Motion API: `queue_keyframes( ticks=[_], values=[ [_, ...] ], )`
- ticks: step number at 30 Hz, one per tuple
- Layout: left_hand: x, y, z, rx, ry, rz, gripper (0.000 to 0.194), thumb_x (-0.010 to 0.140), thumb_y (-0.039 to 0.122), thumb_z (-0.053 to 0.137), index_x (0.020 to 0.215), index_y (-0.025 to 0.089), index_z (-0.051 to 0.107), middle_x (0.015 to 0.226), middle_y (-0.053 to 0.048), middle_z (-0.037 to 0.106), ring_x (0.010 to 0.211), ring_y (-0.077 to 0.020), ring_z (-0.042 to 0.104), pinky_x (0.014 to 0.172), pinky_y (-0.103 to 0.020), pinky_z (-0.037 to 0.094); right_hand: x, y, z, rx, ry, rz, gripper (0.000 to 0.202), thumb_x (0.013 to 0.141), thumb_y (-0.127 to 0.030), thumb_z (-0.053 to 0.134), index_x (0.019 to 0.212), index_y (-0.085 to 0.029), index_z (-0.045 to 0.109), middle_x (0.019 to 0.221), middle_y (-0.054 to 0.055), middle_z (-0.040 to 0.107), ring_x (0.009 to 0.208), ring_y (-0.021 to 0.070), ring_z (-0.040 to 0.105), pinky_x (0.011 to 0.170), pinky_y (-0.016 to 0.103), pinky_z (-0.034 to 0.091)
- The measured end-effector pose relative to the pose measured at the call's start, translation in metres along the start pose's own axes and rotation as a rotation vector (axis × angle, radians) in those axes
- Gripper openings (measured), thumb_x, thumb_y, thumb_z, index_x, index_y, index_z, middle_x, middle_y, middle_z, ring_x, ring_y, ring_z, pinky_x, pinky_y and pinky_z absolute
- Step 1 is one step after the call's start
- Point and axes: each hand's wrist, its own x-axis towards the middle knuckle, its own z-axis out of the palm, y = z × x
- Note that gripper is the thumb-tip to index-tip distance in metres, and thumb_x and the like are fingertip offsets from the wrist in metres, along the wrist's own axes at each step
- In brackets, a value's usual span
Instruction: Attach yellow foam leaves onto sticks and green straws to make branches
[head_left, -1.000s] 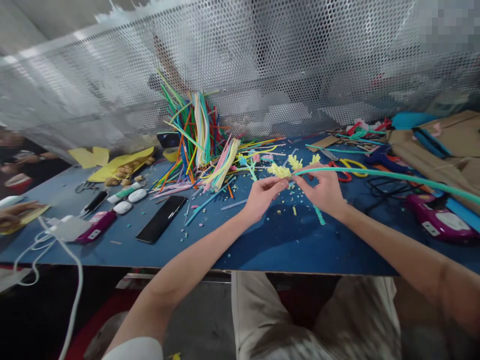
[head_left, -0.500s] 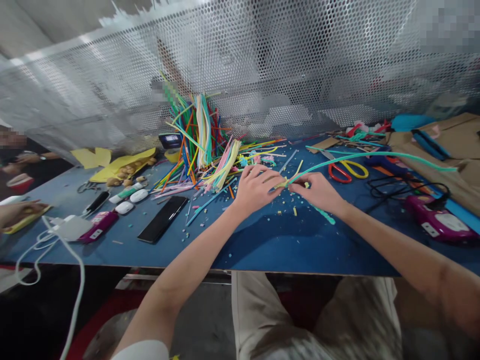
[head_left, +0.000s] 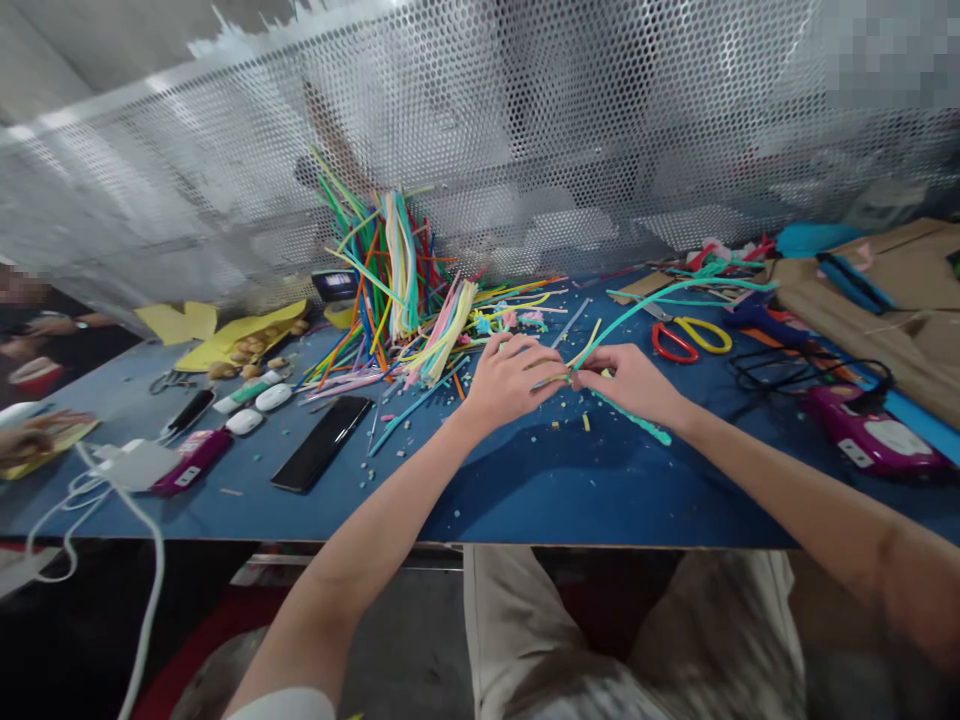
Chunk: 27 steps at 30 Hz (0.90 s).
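A turquoise-green pipe cleaner [head_left: 637, 297] arcs up from between my two hands and bends off to the right. My right hand [head_left: 634, 385] pinches it between thumb and fingers. Below that hand, a fuzzy green end [head_left: 637, 422] sticks out to the lower right. My left hand [head_left: 514, 380] meets the right one fingertip to fingertip, its thumb and index finger closed at the same joint, the other fingers loosely extended. A thin yellow pipe cleaner end [head_left: 594, 338] pokes up beside the grip. My fingers hide how the pieces cross.
Behind my left hand lies a bundle of pastel pipe cleaners [head_left: 450, 335], near a colourful upright bunch [head_left: 401, 260]. Scissors [head_left: 690, 338] with red and yellow handles lie right. A black phone [head_left: 322, 443], white cables [head_left: 154, 540] and a purple power strip [head_left: 874, 435] rest on the blue table [head_left: 525, 500].
The long free end of the green pipe cleaner has swung left and farther back. Both hands stay together in nearly the same place. The view has shifted slightly.
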Motion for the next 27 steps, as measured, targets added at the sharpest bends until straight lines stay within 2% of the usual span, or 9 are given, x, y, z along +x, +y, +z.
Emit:
queue_keyframes(
  ticks=[4,8,10,14,20,23,27],
  values=[
    [0.001,0.006,0.0,-0.034,-0.017,-0.059,0.02,0.094,0.042,0.058,0.097,0.03,0.074,0.112,-0.001,0.073,0.111,-0.0218,0.057,0.103,-0.041,0.03,-0.002,-0.002,0.002,-0.187,0.036,-0.094,0.015,0.085,-0.028,0.061,0.078,-0.021,0.073,0.081,0.002,0.076,0.077,0.0201,0.069,0.073,0.033,0.049],
    [0.001,0.013,0.003,-0.079,-0.051,-0.159,0.024,0.093,0.045,0.059,0.091,0.026,0.073,0.106,-0.001,0.074,0.105,-0.0214,0.059,0.096,-0.039,0.033,-0.003,0.003,0.005,-0.497,0.096,-0.242,0.014,0.088,-0.026,0.062,0.083,-0.022,0.074,0.085,0.005,0.076,0.091,0.0263,0.067,0.086,0.042,0.042],
    [0.001,0.014,0.005,-0.105,-0.062,-0.204,0.024,0.092,0.046,0.059,0.091,0.026,0.072,0.102,-0.001,0.075,0.1,-0.0209,0.061,0.091,-0.037,0.035,-0.003,0.004,0.004,-0.564,0.108,-0.287,0.013,0.088,-0.027,0.062,0.086,-0.022,0.074,0.085,0.005,0.076,0.093,0.0275,0.066,0.089,0.045,0.039],
    [0.0,0.014,0.008,-0.118,-0.087,-0.228,0.023,0.091,0.045,0.061,0.093,0.025,0.072,0.102,-0.002,0.075,0.098,-0.0213,0.062,0.088,-0.037,0.036,-0.003,0.002,-0.001,-0.558,0.067,-0.319,0.013,0.089,-0.027,0.061,0.09,-0.024,0.073,0.085,0.003,0.076,0.087,0.0247,0.067,0.086,0.041,0.039],
    [0.0,0.015,0.009,-0.142,-0.083,-0.232,0.018,0.091,0.039,0.061,0.092,0.024,0.072,0.1,-0.001,0.075,0.098,-0.0211,0.062,0.089,-0.036,0.037,-0.002,0.002,-0.003,-0.552,0.038,-0.337,0.015,0.092,-0.03,0.059,0.091,-0.023,0.072,0.096,0.003,0.077,0.091,0.0247,0.067,0.086,0.039,0.039],
    [0.0,0.015,0.012,-0.246,-0.08,-0.274,0.016,0.09,0.036,0.062,0.089,0.023,0.071,0.096,-0.002,0.074,0.095,-0.0201,0.063,0.087,-0.033,0.041,-0.001,0.005,-0.002,-0.509,0.018,-0.355,0.016,0.094,-0.029,0.058,0.092,-0.023,0.073,0.101,0.004,0.077,0.096,0.0255,0.068,0.088,0.039,0.041],
    [0.0,0.012,0.018,-0.402,-0.102,-0.346,0.021,0.088,0.041,0.063,0.087,0.021,0.071,0.095,-0.004,0.074,0.09,-0.0183,0.065,0.081,-0.028,0.046,0.0,0.007,-0.002,-0.539,-0.001,-0.336,0.018,0.095,-0.03,0.057,0.097,-0.025,0.074,0.095,0.004,0.077,0.093,0.0259,0.068,0.087,0.04,0.041]
  ],
)
